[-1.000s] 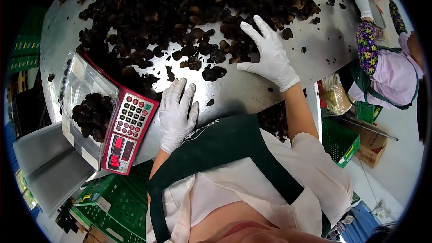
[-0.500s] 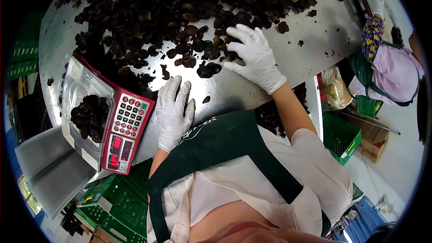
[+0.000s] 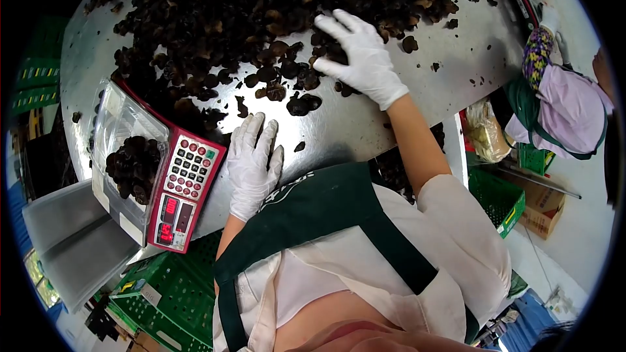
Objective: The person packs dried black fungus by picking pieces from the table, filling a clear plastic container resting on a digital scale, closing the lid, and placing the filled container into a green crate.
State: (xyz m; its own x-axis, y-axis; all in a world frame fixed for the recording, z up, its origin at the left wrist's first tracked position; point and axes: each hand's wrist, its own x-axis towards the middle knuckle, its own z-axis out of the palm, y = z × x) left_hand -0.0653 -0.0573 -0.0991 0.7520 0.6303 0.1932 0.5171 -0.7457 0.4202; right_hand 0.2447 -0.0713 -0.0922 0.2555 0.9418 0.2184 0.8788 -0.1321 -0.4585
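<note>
A wide heap of dark brown wood ear mushrooms (image 3: 261, 6) covers the far part of the metal table (image 3: 430, 81). My right hand (image 3: 365, 58), in a white glove, hovers over the near edge of the heap with its fingers spread and nothing in them. My left hand (image 3: 253, 166), gloved too, lies flat on the table near my apron (image 3: 313, 208), its fingers stretched out. Left of it stands a red scale (image 3: 189, 169) with lit digits. On the scale, a clear plastic container (image 3: 107, 150) holds a clump of mushrooms (image 3: 135, 168).
A grey bin (image 3: 78, 241) and a green crate (image 3: 176, 293) are below the scale. Another green crate (image 3: 495, 199) and a cardboard box (image 3: 546, 208) stand at right. A co-worker (image 3: 561, 101) is at the table's right side, near another red scale (image 3: 521, 0).
My right hand has moved up and slightly left, farther over the heap, its fingers still spread. My left hand has stayed nearly in place.
</note>
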